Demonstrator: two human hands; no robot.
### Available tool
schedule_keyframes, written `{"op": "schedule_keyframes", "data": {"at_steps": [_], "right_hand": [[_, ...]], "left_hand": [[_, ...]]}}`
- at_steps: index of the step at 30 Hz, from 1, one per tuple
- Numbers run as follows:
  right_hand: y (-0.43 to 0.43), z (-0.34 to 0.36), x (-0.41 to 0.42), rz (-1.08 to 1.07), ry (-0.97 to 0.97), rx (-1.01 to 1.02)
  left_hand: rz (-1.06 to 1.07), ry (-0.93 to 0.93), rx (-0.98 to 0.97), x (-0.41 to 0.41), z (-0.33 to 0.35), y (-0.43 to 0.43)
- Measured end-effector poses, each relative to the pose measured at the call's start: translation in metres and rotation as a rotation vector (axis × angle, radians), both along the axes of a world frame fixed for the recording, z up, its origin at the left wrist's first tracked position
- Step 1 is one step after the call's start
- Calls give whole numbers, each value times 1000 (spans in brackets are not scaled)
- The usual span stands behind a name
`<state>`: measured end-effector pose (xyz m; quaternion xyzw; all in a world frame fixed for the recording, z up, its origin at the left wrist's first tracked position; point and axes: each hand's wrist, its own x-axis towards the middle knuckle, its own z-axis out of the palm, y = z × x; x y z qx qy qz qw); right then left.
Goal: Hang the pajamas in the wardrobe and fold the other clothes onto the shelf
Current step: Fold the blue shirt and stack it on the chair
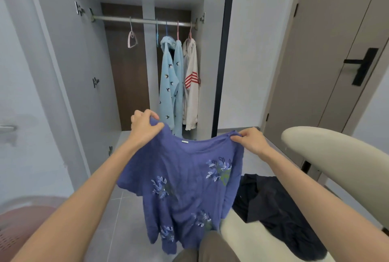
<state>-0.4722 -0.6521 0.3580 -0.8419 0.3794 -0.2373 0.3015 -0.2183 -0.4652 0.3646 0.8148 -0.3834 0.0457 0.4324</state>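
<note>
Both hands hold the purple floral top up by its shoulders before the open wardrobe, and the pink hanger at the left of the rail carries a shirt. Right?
Not quite. The head view shows the pink hanger at the left of the rail hanging empty. The rest stands: the left hand and right hand hold the purple floral top by its shoulders.

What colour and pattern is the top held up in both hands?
Blue-purple top with embroidered leaf sprigs in white and pale blue, seen in the head view.
</note>
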Motion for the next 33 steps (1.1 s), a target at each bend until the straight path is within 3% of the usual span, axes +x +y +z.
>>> {"op": "schedule_keyframes", "data": {"at_steps": [7, 9, 12, 14, 19, 25, 30, 33], "right_hand": [[-1, -11, 2, -102, -145, -161], [0, -11, 1, -113, -103, -271], [2, -9, 1, -109, 136, -442], [4, -7, 4, -63, 176, -389], [1, -1, 6, 43, 67, -35], [-4, -2, 3, 81, 236, -80], [-8, -13, 6, -79, 39, -113], [-3, -12, 7, -191, -56, -226]], "left_hand": [[-96, -162, 264, 12, -13, 10], [-102, -138, 201, 11, -14, 12], [-82, -37, -23, 12, -16, 11], [-52, 93, -154, 13, -16, 8], [11, 302, -326, 20, -18, 0], [99, 390, -409, 28, -20, 0], [41, 592, -495, 23, -17, -4], [4, 587, -425, 17, -15, -11]]}}
